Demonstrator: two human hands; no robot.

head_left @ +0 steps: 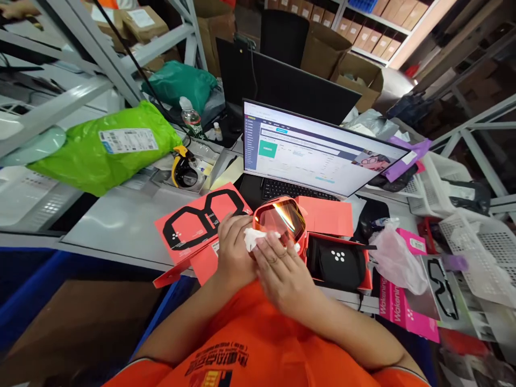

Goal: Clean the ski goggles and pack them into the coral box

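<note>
A pair of orange-framed goggles (284, 215) with a shiny orange lens is held up close to my body, over the front of the desk. My left hand (237, 250) is wrapped round their left side. Across the lower lens lies my right hand (282, 271), its fingers together over a white tissue (253, 239) that touches the lens. Part of the tissue and the lower rim are hidden by the fingers. Beside my right hand an open orange box (366, 277) holds a black pouch (337, 266). Left of my hands is an orange box sleeve (189, 228) printed with black goggle outlines.
A monitor (314, 153) and keyboard (294, 189) stand behind the goggles. At the left lie a green parcel (121, 145) and a tape dispenser (186, 169). Pink boxes (407, 312), a clear plastic bag (397, 258) and white baskets (481, 252) crowd the right side.
</note>
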